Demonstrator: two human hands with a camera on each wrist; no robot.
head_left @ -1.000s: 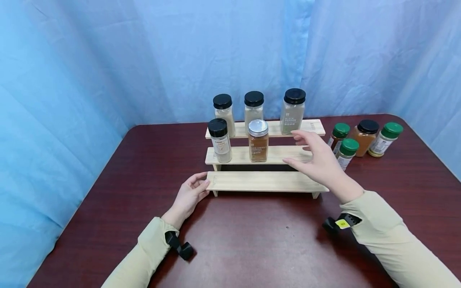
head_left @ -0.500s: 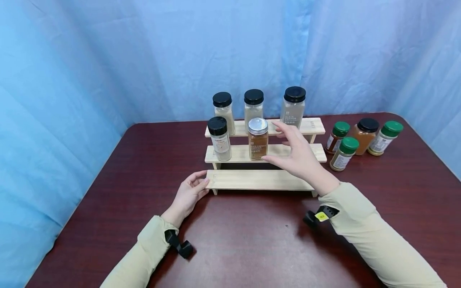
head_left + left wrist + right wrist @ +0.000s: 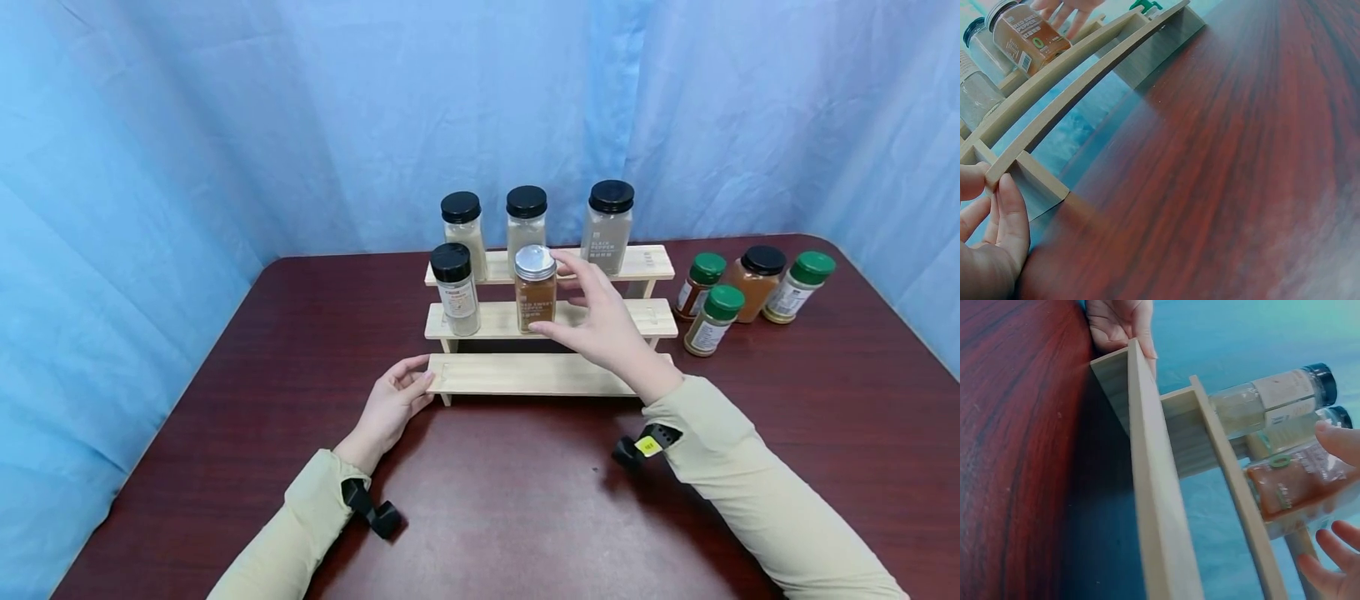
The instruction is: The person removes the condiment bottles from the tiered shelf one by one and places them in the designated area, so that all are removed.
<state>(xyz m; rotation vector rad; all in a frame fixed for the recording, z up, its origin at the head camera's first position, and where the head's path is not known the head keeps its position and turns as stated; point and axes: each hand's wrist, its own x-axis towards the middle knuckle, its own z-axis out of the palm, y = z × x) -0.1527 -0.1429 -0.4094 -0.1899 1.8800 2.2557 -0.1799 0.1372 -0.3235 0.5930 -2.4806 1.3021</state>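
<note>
Three green-lidded jars (image 3: 707, 327) beside wooden rack (image 3: 532, 374)

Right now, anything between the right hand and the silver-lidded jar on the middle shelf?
Nothing visible. The right hand is right beside the silver-lidded jar; whether they touch is unclear. The nearby black pepper jar stands behind, on the top shelf, not between them.

The rack (image 3: 517, 375) runs right from the left hand (image 3: 387, 408). Left of the right hand (image 3: 603, 332), two jars (image 3: 536, 300) are on the middle step (image 3: 654, 317); behind, three jars (image 3: 527, 227) on top; right of it, four jars (image 3: 753, 287) on the table (image 3: 495, 492).
</note>
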